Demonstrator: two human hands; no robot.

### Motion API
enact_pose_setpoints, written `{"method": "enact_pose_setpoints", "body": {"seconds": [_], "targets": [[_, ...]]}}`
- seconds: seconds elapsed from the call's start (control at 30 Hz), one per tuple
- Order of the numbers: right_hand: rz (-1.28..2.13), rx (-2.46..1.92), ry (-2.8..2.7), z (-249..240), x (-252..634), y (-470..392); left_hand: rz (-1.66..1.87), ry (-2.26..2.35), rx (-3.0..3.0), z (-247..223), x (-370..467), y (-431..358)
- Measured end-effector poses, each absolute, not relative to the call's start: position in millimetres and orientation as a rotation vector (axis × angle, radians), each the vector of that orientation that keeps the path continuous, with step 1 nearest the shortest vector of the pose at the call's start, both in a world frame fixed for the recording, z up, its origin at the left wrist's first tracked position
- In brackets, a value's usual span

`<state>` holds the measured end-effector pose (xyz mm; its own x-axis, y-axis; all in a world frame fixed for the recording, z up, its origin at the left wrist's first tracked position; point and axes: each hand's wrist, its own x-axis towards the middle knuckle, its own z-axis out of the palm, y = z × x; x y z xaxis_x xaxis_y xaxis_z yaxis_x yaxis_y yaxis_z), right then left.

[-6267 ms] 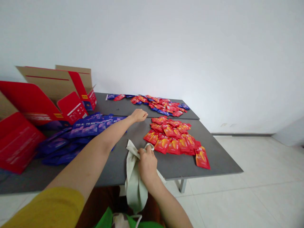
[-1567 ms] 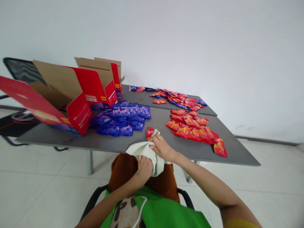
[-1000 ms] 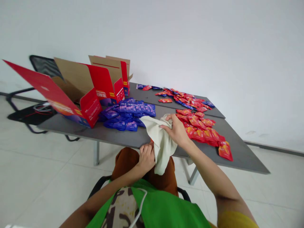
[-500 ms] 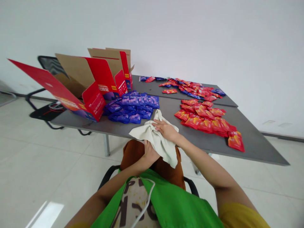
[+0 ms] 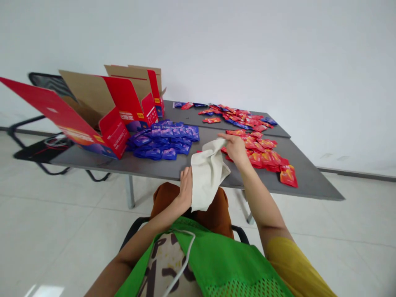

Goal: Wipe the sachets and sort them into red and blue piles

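An off-white cloth [image 5: 206, 179] hangs in folds over the near table edge and above my lap. My right hand [image 5: 236, 148] pinches its upper corner, raised in front of the red packets. At the cloth's left edge is my left hand [image 5: 186, 186], holding that side, its thumb hidden. Blue-purple packets [image 5: 167, 142] lie in overlapping rows to the left of the cloth. Red-orange packets [image 5: 266, 156] form a similar group on the right, partly covered by my right hand.
Open red cartons [image 5: 116, 134] with raised brown flaps stand on the left of the grey table [image 5: 154, 168]. A mixed heap of red and blue packets [image 5: 241, 116] lies at the back. Behind the cartons is a black chair [image 5: 34, 150].
My right hand has lifted a cloth corner up and to the right. My left hand has moved up to the cloth's left edge. The crumpled cloth now hangs longer, and the view has shifted slightly.
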<state>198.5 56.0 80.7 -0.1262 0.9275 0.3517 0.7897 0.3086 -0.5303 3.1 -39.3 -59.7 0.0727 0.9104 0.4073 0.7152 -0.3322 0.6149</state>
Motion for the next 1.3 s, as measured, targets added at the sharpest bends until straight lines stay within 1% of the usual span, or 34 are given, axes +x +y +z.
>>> {"method": "enact_pose_setpoints", "body": {"seconds": [0.13,0.2,0.27,0.33,0.4,0.5,0.57,0.63,0.77,0.83,0.9,1.03,1.13,1.2,1.3], "targets": [[0.502,-1.007,-1.800,91.7,204.0,9.2,0.960,1.713,2.178,-41.9,6.5,-37.0],[0.651,-0.943,-1.895,81.0,195.1,-11.2,0.908,1.736,2.238,-38.0,9.5,-41.3],[0.721,-0.968,-2.063,59.6,182.8,-22.4,0.869,1.737,2.319,-35.2,11.2,-47.4],[0.682,-1.020,-2.250,34.2,171.3,-23.1,0.859,1.716,2.379,-30.6,9.6,-53.0],[0.570,-1.104,-2.367,13.0,163.1,-16.0,0.854,1.654,2.404,-23.2,3.8,-56.1],[0.341,-1.368,-2.376,-0.3,154.3,0.1,0.787,1.485,2.423,-10.5,-8.7,-54.9],[0.184,-1.541,-2.339,2.9,146.7,11.0,0.765,1.392,2.410,-5.2,-14.7,-50.0],[0.087,-1.683,-2.275,11.7,138.8,22.1,0.805,1.393,2.353,-4.4,-16.2,-42.0],[0.081,-1.874,-2.104,33.4,142.3,42.3,1.092,1.625,2.096,-8.8,-8.9,-23.1],[0.086,-1.816,-2.005,44.4,159.0,45.5,1.233,1.709,2.061,-8.8,-2.8,-16.7],[0.075,-1.680,-1.865,56.0,180.8,40.8,1.255,1.760,2.135,-6.4,5.6,-13.5],[0.028,-1.376,-1.645,77.7,214.7,12.6,0.941,1.846,2.257,0.0,32.0,-11.8],[0.026,-1.253,-1.588,85.0,221.9,-11.1,0.751,1.911,2.223,3.9,51.7,-9.7],[0.078,-1.224,-1.605,82.5,220.5,-22.6,0.746,1.968,2.120,7.1,56.7,-7.1],[0.219,-1.180,-1.653,70.4,214.6,-31.0,0.846,1.975,1.906,11.0,46.3,0.2]]}}
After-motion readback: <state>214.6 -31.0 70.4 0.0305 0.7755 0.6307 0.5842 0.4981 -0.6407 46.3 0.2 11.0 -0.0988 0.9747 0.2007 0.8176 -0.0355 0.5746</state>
